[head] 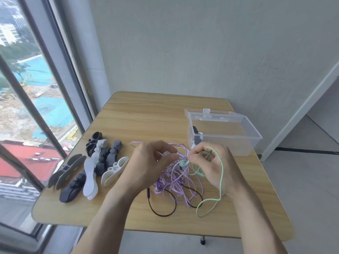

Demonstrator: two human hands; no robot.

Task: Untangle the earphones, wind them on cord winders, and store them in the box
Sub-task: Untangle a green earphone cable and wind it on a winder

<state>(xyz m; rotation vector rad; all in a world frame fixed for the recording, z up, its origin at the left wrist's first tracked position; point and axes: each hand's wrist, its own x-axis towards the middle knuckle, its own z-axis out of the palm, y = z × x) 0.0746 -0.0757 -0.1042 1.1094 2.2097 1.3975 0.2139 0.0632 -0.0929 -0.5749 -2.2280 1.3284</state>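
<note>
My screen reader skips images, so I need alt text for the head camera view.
Two hands, left hand and right hand, pinch at a tangle of purple, green and black earphones on a wooden table. Cord winders lie at left; an open clear box stands at right.

Wooden table, pale wall — window left

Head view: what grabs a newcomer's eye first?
The tangle of cords at table centre, purple, green and black, with both hands in it: the left hand and right hand each pinch strands above the heap. Left of it lies a cluster of black, grey and white winders; at the far right stands a clear box, open, with something dark inside.
</note>
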